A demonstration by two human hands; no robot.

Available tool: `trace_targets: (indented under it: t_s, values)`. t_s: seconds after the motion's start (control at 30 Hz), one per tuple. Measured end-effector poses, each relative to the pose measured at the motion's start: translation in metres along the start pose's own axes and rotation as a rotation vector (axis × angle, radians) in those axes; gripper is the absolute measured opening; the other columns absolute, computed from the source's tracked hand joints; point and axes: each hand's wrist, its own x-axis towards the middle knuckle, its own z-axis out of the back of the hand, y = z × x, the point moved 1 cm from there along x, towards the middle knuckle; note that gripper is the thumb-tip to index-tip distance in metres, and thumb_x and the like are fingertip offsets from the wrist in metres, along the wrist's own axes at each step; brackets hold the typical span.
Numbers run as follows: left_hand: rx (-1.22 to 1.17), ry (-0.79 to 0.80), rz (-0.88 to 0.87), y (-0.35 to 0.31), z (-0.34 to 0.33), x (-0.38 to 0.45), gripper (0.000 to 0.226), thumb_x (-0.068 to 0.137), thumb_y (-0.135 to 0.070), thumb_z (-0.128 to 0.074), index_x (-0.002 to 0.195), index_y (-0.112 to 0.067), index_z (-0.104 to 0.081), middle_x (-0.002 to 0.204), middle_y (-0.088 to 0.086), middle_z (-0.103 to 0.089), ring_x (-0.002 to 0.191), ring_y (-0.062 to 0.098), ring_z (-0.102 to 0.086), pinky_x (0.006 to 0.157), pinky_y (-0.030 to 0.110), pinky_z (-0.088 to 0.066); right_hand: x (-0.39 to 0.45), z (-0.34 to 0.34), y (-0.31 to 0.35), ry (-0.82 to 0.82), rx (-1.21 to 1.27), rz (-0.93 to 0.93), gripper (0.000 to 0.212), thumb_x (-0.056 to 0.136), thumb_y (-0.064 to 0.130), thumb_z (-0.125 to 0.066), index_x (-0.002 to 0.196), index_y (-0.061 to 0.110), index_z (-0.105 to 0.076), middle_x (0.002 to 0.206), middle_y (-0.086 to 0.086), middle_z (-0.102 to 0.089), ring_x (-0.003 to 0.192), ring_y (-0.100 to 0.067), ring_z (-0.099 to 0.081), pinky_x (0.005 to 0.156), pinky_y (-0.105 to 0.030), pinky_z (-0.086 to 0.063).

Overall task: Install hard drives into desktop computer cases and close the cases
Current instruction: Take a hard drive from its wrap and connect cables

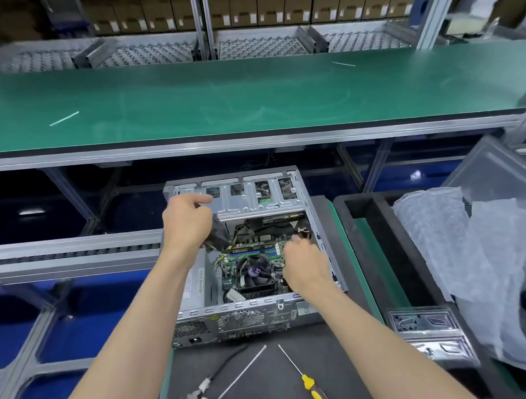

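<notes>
At the far left, ribbed aluminium rails are running across above blue bins, and a smooth green conveyor belt is stretching the full width behind everything. Next comes the left hand, which is reaching over the upper left corner of the open desktop case; its fingers are curling around a bundle of black cables while the thumb and forefinger are pointing out toward the stamped sheet-metal drive cage. The case, a grey steel box with perforated vents on its near face, is lying on its side on a dark mat in the middle of the bench, its lid off, exposing a green circuit board and a round black fan. In front of it, black-handled pliers, a thin metal rod and a yellow-handled screwdriver are lying flat on the mat. The right hand is dipping into the case's right side, fingertips bunching together as if pinching something small near the board; what they are holding cannot be told. Further right, a black foam tray is holding shiny silver-bagged drives, and crumpled translucent bubble wrap is sprawling over its far end.
</notes>
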Motion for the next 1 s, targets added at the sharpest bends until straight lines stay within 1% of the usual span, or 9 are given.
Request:
trace_targets:
  t_s: [0.1, 0.2, 0.37, 0.43, 0.5, 0.63, 0.73, 0.83, 1.0]
  values:
    - [-0.158, 0.005, 0.086, 0.001, -0.015, 0.001, 0.048, 0.081, 0.002, -0.041, 0.102, -0.027, -0.073, 0.099, -0.002, -0.069, 0.070, 0.017, -0.060, 0.066, 0.032, -0.052, -0.001, 0.007, 0.000, -0.078, 0.273, -0.002, 0.022, 0.093, 0.008, -0.048, 0.104, 0.013, -0.067, 0.087, -0.007, -0.068, 0.085, -0.029, -0.067, 0.069, -0.039, -0.056]
    - [-0.289, 0.028, 0.200, 0.012, -0.036, 0.000, 0.044, 0.085, 0.005, -0.040, 0.103, -0.019, -0.072, 0.113, 0.011, -0.070, 0.102, 0.027, -0.066, 0.094, 0.043, -0.055, -0.003, 0.009, -0.004, -0.208, 0.467, -0.032, 0.037, 0.096, 0.027, -0.037, 0.111, 0.020, -0.070, 0.080, -0.001, -0.071, 0.073, -0.021, -0.062, 0.059, -0.032, -0.044]
    - [-0.245, 0.002, 0.355, 0.034, -0.057, -0.007, 0.016, 0.084, -0.002, -0.052, 0.081, -0.007, -0.067, 0.080, 0.008, -0.058, 0.074, 0.023, -0.052, 0.067, 0.032, -0.043, -0.003, 0.001, -0.003, -0.087, 0.702, 0.279, 0.055, 0.086, 0.054, -0.056, 0.138, 0.037, -0.051, 0.112, 0.019, -0.062, 0.092, -0.001, -0.060, 0.081, -0.029, -0.049]
    - [-0.207, 0.061, 0.369, 0.036, -0.059, -0.010, 0.017, 0.080, -0.013, -0.060, 0.087, 0.001, -0.067, 0.082, 0.010, -0.062, 0.073, 0.027, -0.056, 0.068, 0.034, -0.047, 0.002, -0.006, -0.001, -0.040, 0.633, 0.324, 0.054, 0.085, 0.051, -0.067, 0.136, 0.037, -0.055, 0.116, 0.014, -0.060, 0.094, -0.005, -0.060, 0.085, -0.030, -0.050]
    - [-0.158, 0.190, 0.368, 0.032, -0.053, -0.012, 0.023, 0.080, -0.025, -0.058, 0.090, -0.006, -0.068, 0.090, 0.005, -0.071, 0.082, 0.027, -0.064, 0.081, 0.038, -0.057, 0.008, -0.009, -0.002, -0.100, 0.665, 0.298, 0.028, 0.091, 0.032, -0.071, 0.118, 0.025, -0.070, 0.102, 0.008, -0.064, 0.088, -0.010, -0.059, 0.083, -0.032, -0.049]
    - [0.093, 0.480, 0.167, 0.029, -0.036, -0.005, 0.024, 0.088, -0.005, -0.058, 0.086, -0.017, -0.079, 0.109, 0.005, -0.071, 0.098, 0.022, -0.068, 0.087, 0.038, -0.060, 0.013, -0.009, -0.011, -0.054, 0.980, 0.129, 0.011, 0.095, 0.008, -0.064, 0.096, 0.013, -0.074, 0.082, 0.004, -0.067, 0.068, -0.009, -0.060, 0.067, -0.034, -0.055]
    - [0.222, 0.614, -0.029, 0.025, -0.024, -0.007, 0.027, 0.086, -0.004, -0.062, 0.093, -0.028, -0.071, 0.101, 0.002, -0.072, 0.084, 0.016, -0.069, 0.070, 0.029, -0.059, 0.013, -0.005, -0.013, -0.024, 1.095, 0.118, 0.014, 0.098, 0.007, -0.061, 0.092, 0.012, -0.072, 0.071, 0.000, -0.067, 0.056, -0.009, -0.060, 0.059, -0.024, -0.053]
    - [0.321, 0.532, -0.211, 0.023, -0.018, -0.011, 0.026, 0.085, -0.020, -0.077, 0.102, -0.035, -0.065, 0.096, -0.009, -0.069, 0.082, 0.009, -0.064, 0.069, 0.025, -0.049, 0.011, -0.002, -0.013, 0.025, 1.160, 0.114, 0.016, 0.101, 0.009, -0.056, 0.094, 0.013, -0.070, 0.070, -0.012, -0.070, 0.058, -0.017, -0.066, 0.062, -0.028, -0.056]
    - [0.037, 0.467, -0.246, 0.024, -0.021, -0.020, 0.016, 0.087, -0.022, -0.079, 0.098, -0.029, -0.070, 0.078, -0.013, -0.072, 0.071, 0.002, -0.067, 0.067, 0.017, -0.048, 0.011, -0.006, -0.018, 0.132, 1.147, 0.009, 0.017, 0.100, 0.011, -0.056, 0.096, 0.015, -0.072, 0.072, -0.009, -0.072, 0.056, -0.013, -0.061, 0.053, -0.026, -0.047]
